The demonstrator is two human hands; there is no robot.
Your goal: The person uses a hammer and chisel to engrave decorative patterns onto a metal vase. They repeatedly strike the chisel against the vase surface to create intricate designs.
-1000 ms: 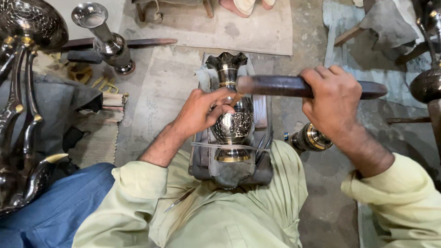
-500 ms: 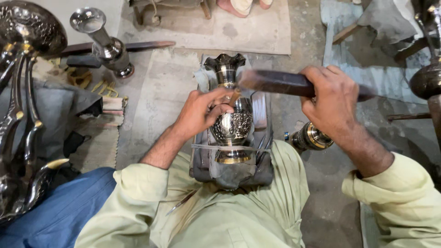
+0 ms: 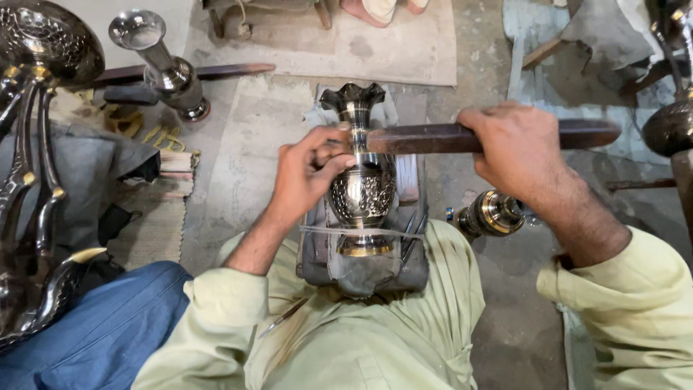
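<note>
A dark engraved metal vase with a fluted mouth and a brass foot lies on a padded grey block in my lap, held down by a thin strap. My left hand rests on the vase's shoulder, fingers pinched around a small tool at the neck; the tool itself is mostly hidden. My right hand grips a long dark wooden stick held level, its left end over the vase's neck beside my left fingers.
A second brass-banded vessel lies on the floor at right. A silver goblet-like piece lies at upper left, and a large ornate dark metal stand fills the left edge. A person's blue-clad leg is at lower left.
The wooden stick in my right hand has come down slightly toward the vase's neck. My left hand stays on the vase.
</note>
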